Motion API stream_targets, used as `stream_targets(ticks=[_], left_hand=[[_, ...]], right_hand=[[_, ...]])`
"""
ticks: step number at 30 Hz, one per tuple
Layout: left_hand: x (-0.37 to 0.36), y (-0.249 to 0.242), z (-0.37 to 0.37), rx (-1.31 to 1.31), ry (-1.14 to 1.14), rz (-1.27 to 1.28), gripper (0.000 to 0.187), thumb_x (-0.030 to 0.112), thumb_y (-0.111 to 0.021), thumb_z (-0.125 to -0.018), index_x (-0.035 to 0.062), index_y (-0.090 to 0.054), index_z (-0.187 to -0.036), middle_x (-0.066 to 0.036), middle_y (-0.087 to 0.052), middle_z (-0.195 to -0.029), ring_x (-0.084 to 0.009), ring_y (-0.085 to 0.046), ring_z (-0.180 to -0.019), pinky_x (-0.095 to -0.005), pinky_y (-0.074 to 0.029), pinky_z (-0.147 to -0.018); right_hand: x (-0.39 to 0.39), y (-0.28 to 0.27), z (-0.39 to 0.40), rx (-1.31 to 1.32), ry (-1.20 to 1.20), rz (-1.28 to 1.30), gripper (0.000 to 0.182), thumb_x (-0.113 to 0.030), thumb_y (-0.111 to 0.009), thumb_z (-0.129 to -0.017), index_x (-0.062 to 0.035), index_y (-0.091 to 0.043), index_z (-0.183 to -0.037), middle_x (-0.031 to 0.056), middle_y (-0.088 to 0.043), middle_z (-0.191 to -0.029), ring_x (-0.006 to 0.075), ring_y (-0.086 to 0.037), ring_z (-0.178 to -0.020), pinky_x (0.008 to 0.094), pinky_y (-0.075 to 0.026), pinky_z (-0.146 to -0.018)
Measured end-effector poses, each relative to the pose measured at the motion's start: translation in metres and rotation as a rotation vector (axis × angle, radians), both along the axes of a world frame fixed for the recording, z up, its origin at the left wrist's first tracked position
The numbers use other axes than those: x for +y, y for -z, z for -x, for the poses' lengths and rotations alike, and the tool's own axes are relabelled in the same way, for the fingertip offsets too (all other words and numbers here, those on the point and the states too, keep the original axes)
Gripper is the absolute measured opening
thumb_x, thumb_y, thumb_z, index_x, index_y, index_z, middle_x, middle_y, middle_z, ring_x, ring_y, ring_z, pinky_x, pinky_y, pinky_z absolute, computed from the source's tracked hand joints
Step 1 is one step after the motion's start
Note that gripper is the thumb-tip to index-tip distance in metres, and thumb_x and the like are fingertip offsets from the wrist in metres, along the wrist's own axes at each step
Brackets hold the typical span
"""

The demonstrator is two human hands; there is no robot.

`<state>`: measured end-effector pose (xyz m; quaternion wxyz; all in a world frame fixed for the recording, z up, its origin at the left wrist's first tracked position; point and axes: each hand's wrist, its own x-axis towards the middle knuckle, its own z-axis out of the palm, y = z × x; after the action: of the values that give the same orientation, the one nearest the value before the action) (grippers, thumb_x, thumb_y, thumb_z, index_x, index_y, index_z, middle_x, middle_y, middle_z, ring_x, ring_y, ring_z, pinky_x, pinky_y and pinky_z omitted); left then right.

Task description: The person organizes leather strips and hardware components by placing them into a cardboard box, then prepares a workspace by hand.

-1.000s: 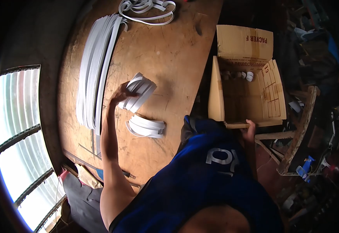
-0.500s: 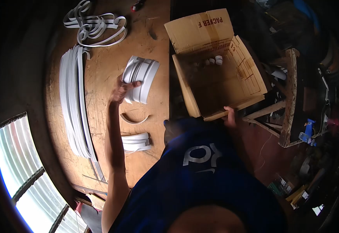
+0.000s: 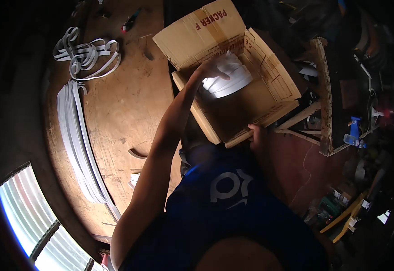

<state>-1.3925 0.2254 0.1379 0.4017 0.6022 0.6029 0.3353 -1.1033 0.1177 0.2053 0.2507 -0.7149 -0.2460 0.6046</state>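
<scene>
My left hand (image 3: 213,71) reaches over the side of an open cardboard box (image 3: 192,113) and holds a bundle of curved white strips (image 3: 234,81) inside it, fingers closed on the bundle. At the box's near edge, my right hand (image 3: 257,135) grips the cardboard, thumb showing over the rim. The small white pieces seen in the box before are hidden now. On the wooden table (image 3: 120,108) to the left lie a long stack of white strips (image 3: 76,144) and a tangled pile of strips (image 3: 88,56).
A short curved strip (image 3: 137,154) lies on the table, with more white strips (image 3: 134,179) partly behind my left forearm. A red-tipped tool (image 3: 130,21) is near the table's far end. Right of the box stands a wooden frame (image 3: 325,99).
My left hand has carried the white bundle from above the table rightward into the box. My right hand stays on the box edge. The view has shifted, moving the table left in the frame.
</scene>
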Motion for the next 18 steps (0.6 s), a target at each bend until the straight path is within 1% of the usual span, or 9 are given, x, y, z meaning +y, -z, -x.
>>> stream_targets(ticks=[2,6,9,11,12,13,14,16,18], left_hand=[[-0.006,-0.011,-0.009,0.210,-0.296,0.218,0.078,0.029,-0.082,-0.055,0.0070,-0.051,-0.123,-0.015,-0.061,-0.110,-0.0278,-0.056,-0.106,-0.0361,-0.044,-0.090],[-0.046,-0.004,0.009,-0.230,-0.366,-0.184,0.043,0.021,-0.069,-0.073,0.0032,-0.059,-0.110,-0.015,-0.065,-0.101,-0.0260,-0.063,-0.092,-0.0335,-0.050,-0.080],[-0.128,-0.052,0.034,-0.244,-0.401,-0.111,0.032,0.015,-0.063,-0.082,0.0001,-0.058,-0.110,-0.012,-0.066,-0.095,-0.0183,-0.064,-0.090,-0.0305,-0.051,-0.080],[-0.192,-0.077,0.057,-0.125,-0.568,-0.023,0.028,0.013,-0.061,-0.084,0.0016,-0.059,-0.109,-0.009,-0.067,-0.090,-0.0172,-0.065,-0.084,-0.0296,-0.052,-0.076],[-0.231,-0.086,0.068,-0.017,-0.631,-0.029,0.025,0.013,-0.061,-0.084,0.0026,-0.060,-0.107,-0.008,-0.068,-0.086,-0.0177,-0.065,-0.080,-0.0291,-0.053,-0.073],[-0.271,-0.093,0.078,0.041,-0.667,-0.003,0.025,0.013,-0.062,-0.084,0.0028,-0.060,-0.107,-0.007,-0.067,-0.084,-0.0180,-0.065,-0.077,-0.0290,-0.053,-0.071],[-0.311,-0.097,0.087,0.119,-0.678,0.100,0.032,0.012,-0.066,-0.079,0.0034,-0.059,-0.109,-0.008,-0.067,-0.086,-0.0205,-0.065,-0.080,-0.0316,-0.052,-0.073],[-0.385,-0.102,0.088,0.411,-0.613,0.277,0.049,0.010,-0.072,-0.072,0.0076,-0.055,-0.117,-0.010,-0.065,-0.094,-0.0221,-0.063,-0.089,-0.0324,-0.051,-0.077],[-0.450,-0.093,0.075,0.543,-0.429,0.389,0.084,0.013,-0.083,-0.053,0.0156,-0.045,-0.128,-0.011,-0.054,-0.119,-0.0298,-0.050,-0.113,-0.0411,-0.043,-0.091]], right_hand=[[0.002,-0.021,0.006,-0.027,0.007,0.021,0.025,-0.007,-0.064,-0.068,0.0024,-0.059,-0.090,0.0088,-0.058,-0.087,0.0219,-0.054,-0.079,0.0342,-0.043,-0.072],[-0.014,0.025,-0.027,0.063,-0.275,-0.412,0.028,-0.008,-0.064,-0.067,0.0021,-0.059,-0.092,0.0086,-0.058,-0.087,0.0207,-0.055,-0.081,0.0341,-0.043,-0.071],[-0.012,0.054,-0.056,0.150,-0.409,-0.549,0.022,-0.007,-0.063,-0.072,0.0001,-0.060,-0.093,0.0098,-0.058,-0.093,0.0200,-0.055,-0.088,0.0324,-0.044,-0.079],[-0.006,0.074,-0.073,-0.243,-0.928,-1.101,0.019,-0.004,-0.058,-0.080,-0.0027,-0.058,-0.099,0.0107,-0.057,-0.099,0.0191,-0.054,-0.094,0.0307,-0.042,-0.088],[-0.006,0.073,-0.076,-0.130,-0.978,-1.004,0.023,-0.011,-0.053,-0.084,-0.0016,-0.053,-0.106,0.0126,-0.053,-0.106,0.0209,-0.052,-0.098,0.0329,-0.041,-0.090],[0.004,0.055,-0.058,0.224,-0.730,-0.297,0.026,-0.015,-0.052,-0.086,-0.0015,-0.050,-0.108,0.0133,-0.052,-0.108,0.0215,-0.052,-0.099,0.0347,-0.041,-0.091],[0.015,0.036,-0.039,0.361,-0.149,0.295,0.029,-0.020,-0.051,-0.089,-0.0014,-0.047,-0.111,0.0140,-0.051,-0.111,0.0221,-0.051,-0.100,0.0365,-0.041,-0.091],[0.009,0.067,-0.065,0.474,-0.572,-0.199,0.030,-0.017,-0.057,-0.085,-0.0040,-0.048,-0.110,0.0137,-0.052,-0.108,0.0214,-0.052,-0.101,0.0367,-0.042,-0.091],[0.012,0.068,-0.064,0.124,-0.951,-0.622,0.032,-0.017,-0.060,-0.083,-0.0029,-0.049,-0.108,0.0141,-0.053,-0.106,0.0215,-0.051,-0.101,0.0386,-0.043,-0.090]])
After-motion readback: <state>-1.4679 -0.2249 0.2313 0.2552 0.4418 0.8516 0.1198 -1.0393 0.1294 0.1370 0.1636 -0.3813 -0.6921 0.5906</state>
